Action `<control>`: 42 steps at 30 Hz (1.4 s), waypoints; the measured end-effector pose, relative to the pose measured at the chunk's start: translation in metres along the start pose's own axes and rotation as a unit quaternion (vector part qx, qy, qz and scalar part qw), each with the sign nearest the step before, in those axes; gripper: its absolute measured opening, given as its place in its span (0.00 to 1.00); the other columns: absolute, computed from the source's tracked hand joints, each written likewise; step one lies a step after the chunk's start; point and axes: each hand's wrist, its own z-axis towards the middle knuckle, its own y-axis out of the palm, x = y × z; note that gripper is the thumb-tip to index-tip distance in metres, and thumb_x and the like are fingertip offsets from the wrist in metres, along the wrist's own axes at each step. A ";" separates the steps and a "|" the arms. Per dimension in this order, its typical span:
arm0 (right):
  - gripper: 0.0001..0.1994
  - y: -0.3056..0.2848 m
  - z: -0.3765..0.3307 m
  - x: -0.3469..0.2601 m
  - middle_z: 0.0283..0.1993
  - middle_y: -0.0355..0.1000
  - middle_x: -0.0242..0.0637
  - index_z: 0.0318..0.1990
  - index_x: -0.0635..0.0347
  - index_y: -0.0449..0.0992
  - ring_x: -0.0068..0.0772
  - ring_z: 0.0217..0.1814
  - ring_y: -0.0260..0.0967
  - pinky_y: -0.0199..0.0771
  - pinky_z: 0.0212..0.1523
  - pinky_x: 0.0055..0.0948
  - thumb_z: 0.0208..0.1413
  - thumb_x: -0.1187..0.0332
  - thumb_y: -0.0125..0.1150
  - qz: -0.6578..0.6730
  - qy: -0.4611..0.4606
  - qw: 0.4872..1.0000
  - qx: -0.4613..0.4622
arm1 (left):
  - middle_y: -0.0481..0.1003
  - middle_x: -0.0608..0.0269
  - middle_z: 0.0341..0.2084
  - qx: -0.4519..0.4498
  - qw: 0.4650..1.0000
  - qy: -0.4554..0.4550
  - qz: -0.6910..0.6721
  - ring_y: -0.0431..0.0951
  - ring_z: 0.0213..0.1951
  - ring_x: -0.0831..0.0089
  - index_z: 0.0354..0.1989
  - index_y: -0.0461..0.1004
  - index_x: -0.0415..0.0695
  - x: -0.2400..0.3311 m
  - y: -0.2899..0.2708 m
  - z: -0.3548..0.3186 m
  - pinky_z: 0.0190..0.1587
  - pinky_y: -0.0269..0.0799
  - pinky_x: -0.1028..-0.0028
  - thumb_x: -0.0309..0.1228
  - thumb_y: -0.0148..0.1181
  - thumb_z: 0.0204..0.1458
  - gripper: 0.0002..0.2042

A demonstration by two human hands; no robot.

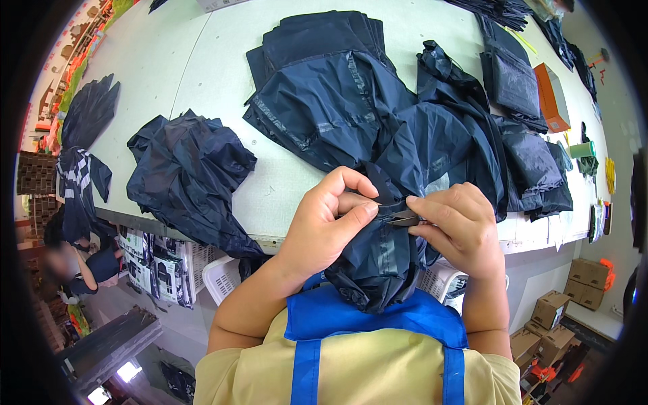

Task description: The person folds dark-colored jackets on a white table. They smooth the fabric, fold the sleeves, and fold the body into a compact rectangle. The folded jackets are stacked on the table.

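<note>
A dark navy garment [344,111] of thin, slightly shiny fabric lies spread over the white table, with paler tape strips along its seams. Part of it hangs over the near edge against my blue apron. My left hand [324,219] pinches a bit of this fabric between thumb and fingers. Close beside it, my right hand [462,223] grips small metal thread snips [405,220], their blades pointing left at the pinched edge. Whether the blades touch a thread is too small to tell.
A crumpled dark garment [185,169] lies on the left of the table [223,81]. Folded dark packs [520,84] and an orange box [552,98] stand on the right. White baskets [223,278] sit below the edge. Another person [88,263] is at the far left.
</note>
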 end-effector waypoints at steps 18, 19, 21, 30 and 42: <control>0.14 0.004 0.004 -0.003 0.29 0.75 0.35 0.37 0.61 0.78 0.37 0.29 0.71 0.68 0.30 0.32 0.39 0.70 0.71 0.048 0.011 0.999 -0.017 | 0.74 0.69 0.27 0.004 0.995 0.040 0.089 0.70 0.31 0.89 0.40 0.66 0.39 0.002 0.002 -0.003 0.35 0.63 0.85 0.21 0.55 0.57 0.05; 0.14 0.005 0.004 -0.003 0.29 0.75 0.35 0.36 0.62 0.78 0.37 0.28 0.71 0.68 0.30 0.32 0.39 0.70 0.71 0.049 0.005 0.999 -0.013 | 0.74 0.68 0.27 0.004 0.995 0.043 0.089 0.70 0.31 0.89 0.40 0.65 0.39 0.001 0.002 -0.003 0.35 0.64 0.85 0.21 0.55 0.57 0.05; 0.14 0.008 0.000 0.003 0.29 0.75 0.35 0.35 0.62 0.78 0.33 0.28 0.72 0.68 0.30 0.29 0.39 0.70 0.73 0.143 0.027 0.989 -0.010 | 0.74 0.69 0.28 0.002 0.997 0.043 0.070 0.70 0.31 0.89 0.39 0.66 0.40 -0.001 0.001 -0.004 0.35 0.64 0.85 0.21 0.55 0.57 0.05; 0.40 0.049 -0.024 0.025 0.48 0.70 0.38 0.57 0.69 0.63 0.14 0.28 0.59 0.59 0.30 0.15 0.39 0.57 0.75 0.628 0.316 0.711 0.023 | 0.74 0.67 0.36 -0.077 0.994 0.010 -0.078 0.71 0.40 0.84 0.45 0.72 0.39 -0.012 -0.014 0.003 0.46 0.66 0.81 0.21 0.57 0.54 0.10; 0.09 0.086 -0.029 0.029 0.25 0.65 0.33 0.23 0.62 0.66 0.24 0.30 0.63 0.60 0.31 0.22 0.37 0.82 0.60 0.336 0.223 0.900 0.163 | 0.69 0.63 0.30 -0.167 0.785 0.381 0.459 0.71 0.29 0.64 0.39 0.77 0.53 0.003 -0.002 -0.023 0.31 0.67 0.69 0.29 0.68 0.39 0.15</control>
